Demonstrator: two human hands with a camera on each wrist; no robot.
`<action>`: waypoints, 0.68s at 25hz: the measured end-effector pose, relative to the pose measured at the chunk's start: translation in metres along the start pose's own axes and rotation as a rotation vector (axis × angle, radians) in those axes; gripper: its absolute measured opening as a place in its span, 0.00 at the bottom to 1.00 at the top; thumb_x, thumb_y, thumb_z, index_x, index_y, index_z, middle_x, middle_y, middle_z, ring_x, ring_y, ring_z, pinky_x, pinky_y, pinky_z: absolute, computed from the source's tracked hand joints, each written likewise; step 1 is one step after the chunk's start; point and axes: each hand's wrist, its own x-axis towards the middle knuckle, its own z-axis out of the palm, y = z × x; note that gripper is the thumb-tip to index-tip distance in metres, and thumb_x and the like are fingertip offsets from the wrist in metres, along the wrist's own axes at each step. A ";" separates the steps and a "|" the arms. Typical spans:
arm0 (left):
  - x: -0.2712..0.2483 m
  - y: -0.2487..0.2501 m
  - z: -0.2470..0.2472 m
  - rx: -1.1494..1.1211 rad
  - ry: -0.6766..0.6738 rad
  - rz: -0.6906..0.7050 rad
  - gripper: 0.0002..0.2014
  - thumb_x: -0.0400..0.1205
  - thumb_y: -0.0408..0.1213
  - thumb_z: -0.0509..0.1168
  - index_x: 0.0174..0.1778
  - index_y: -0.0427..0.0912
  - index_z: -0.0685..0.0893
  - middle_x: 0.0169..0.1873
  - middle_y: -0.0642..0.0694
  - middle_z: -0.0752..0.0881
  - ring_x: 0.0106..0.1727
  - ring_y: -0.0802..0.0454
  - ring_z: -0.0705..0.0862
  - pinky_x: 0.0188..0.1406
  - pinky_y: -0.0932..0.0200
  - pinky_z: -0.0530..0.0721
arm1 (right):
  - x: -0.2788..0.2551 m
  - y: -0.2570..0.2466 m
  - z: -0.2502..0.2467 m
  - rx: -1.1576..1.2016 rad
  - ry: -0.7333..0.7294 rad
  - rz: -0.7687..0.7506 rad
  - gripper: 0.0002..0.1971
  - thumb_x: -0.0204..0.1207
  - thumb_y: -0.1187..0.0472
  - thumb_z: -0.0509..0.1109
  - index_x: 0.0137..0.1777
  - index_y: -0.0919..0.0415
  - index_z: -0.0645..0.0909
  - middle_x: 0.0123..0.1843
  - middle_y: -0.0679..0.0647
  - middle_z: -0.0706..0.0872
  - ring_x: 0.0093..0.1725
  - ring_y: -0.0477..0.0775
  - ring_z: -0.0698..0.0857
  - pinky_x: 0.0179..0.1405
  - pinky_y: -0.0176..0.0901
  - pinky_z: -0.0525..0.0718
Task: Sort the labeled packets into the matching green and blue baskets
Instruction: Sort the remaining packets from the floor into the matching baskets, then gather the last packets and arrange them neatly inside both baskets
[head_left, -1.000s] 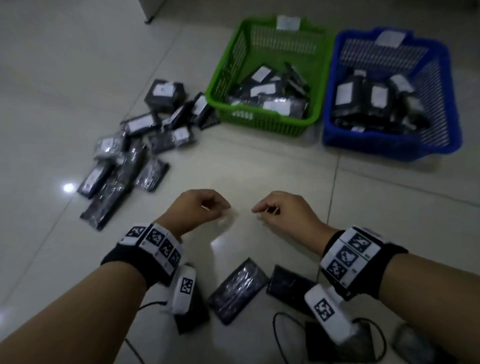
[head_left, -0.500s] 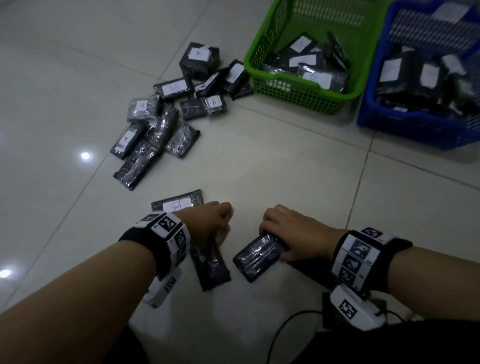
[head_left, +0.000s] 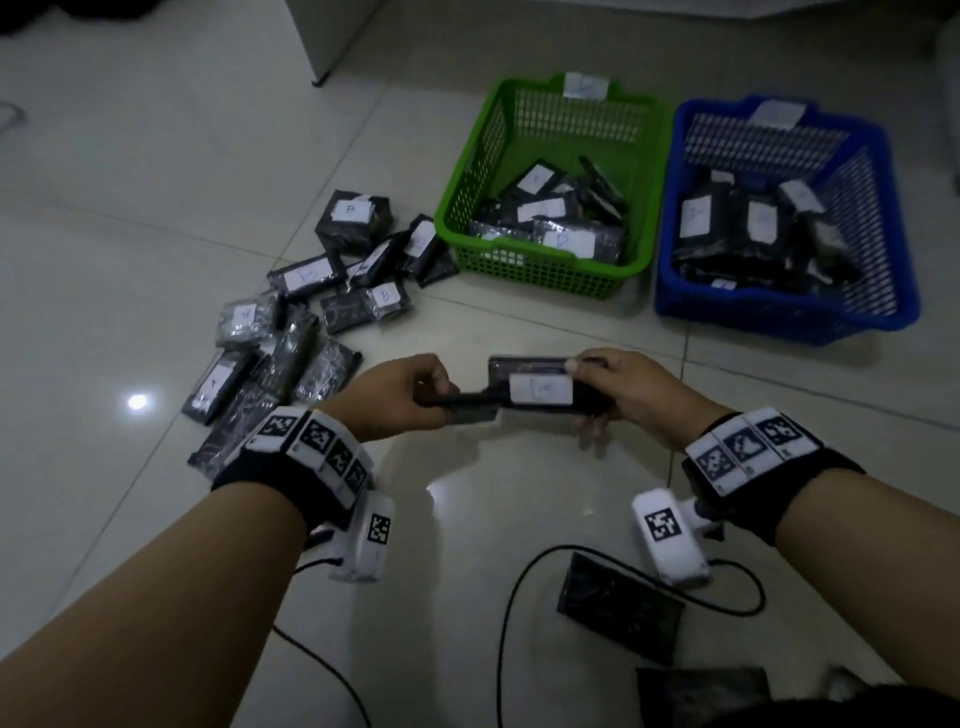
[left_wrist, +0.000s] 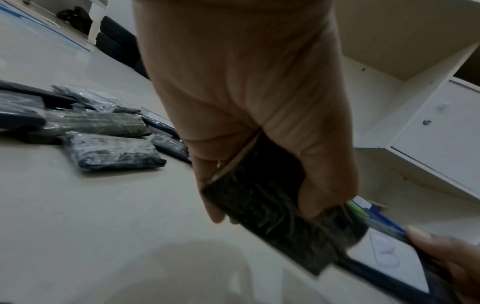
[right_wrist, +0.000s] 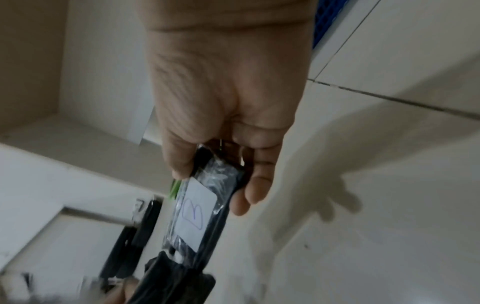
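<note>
Both hands are raised above the tiled floor, each with a black wrapped packet. My left hand (head_left: 441, 397) grips a plain dark packet (head_left: 460, 410) (left_wrist: 265, 209) by one end. In my right hand (head_left: 582, 395) is a packet with a white label (head_left: 540, 389), which reads B in the right wrist view (right_wrist: 197, 211). The two packets meet end to end between the hands. The green basket (head_left: 540, 275) and the blue basket (head_left: 779, 317) stand side by side beyond the hands, each with several labeled packets and a paper tag on its far rim.
A pile of several labeled packets (head_left: 311, 312) lies on the floor left of the green basket. One dark packet (head_left: 618, 608) lies near me under the right wrist, crossed by black cables (head_left: 509, 623). White furniture (head_left: 332, 36) stands at the back.
Both hands took packets from the floor close to me and lifted them forward. The packets now meet in the air, and the right one's label faces up.
</note>
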 end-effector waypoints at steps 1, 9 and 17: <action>0.007 0.005 0.000 -0.079 0.048 0.003 0.11 0.67 0.46 0.72 0.37 0.55 0.75 0.48 0.50 0.89 0.51 0.50 0.89 0.52 0.53 0.85 | 0.005 -0.005 -0.004 0.090 0.058 -0.012 0.14 0.82 0.58 0.64 0.55 0.70 0.81 0.36 0.66 0.85 0.28 0.62 0.85 0.20 0.42 0.83; 0.051 0.072 0.004 -0.313 0.281 -0.021 0.18 0.68 0.43 0.74 0.37 0.51 0.67 0.33 0.42 0.77 0.29 0.50 0.74 0.26 0.58 0.70 | 0.034 -0.053 -0.028 0.473 0.229 -0.110 0.12 0.84 0.56 0.62 0.48 0.65 0.81 0.31 0.58 0.86 0.22 0.51 0.83 0.17 0.36 0.77; 0.079 0.106 0.012 -0.817 0.439 0.008 0.14 0.81 0.22 0.56 0.49 0.44 0.80 0.35 0.43 0.83 0.29 0.51 0.82 0.37 0.54 0.84 | 0.045 -0.064 -0.056 0.470 0.314 -0.149 0.13 0.82 0.61 0.65 0.61 0.69 0.77 0.39 0.63 0.84 0.23 0.50 0.83 0.17 0.36 0.78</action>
